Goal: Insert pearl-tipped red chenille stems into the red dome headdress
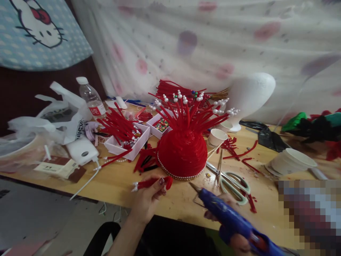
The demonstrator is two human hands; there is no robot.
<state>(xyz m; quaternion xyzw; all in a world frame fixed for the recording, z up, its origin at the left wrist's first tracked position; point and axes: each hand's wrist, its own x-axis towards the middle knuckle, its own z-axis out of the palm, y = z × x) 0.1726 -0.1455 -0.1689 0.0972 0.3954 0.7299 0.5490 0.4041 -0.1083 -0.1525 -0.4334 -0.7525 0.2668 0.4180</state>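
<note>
The step in hand looks like readying one bundle for glue: the left hand [149, 202] is closed in a pinch on a short bundle of red stems [146, 183], its white-beaded end pointing left and its looped end poking out past the fingertips. The right hand [239, 242] is wrapped around a blue glue gun [226, 215], whose nozzle points up and left toward that loop, apart from it. Just beyond both stands the red domed headpiece [183, 154] on the surface [176, 204], a pearl trim [183, 177] around its lower edge and a spray of bead-tipped stems [188, 113] rising at its top. The next move, as I judge it, calls for a steady left pinch and a small, careful closing of the gap between nozzle and loop — with the hot tip kept clear of the fingertips, the pearls and the scissors [236, 183] lying beside the headpiece.
</note>
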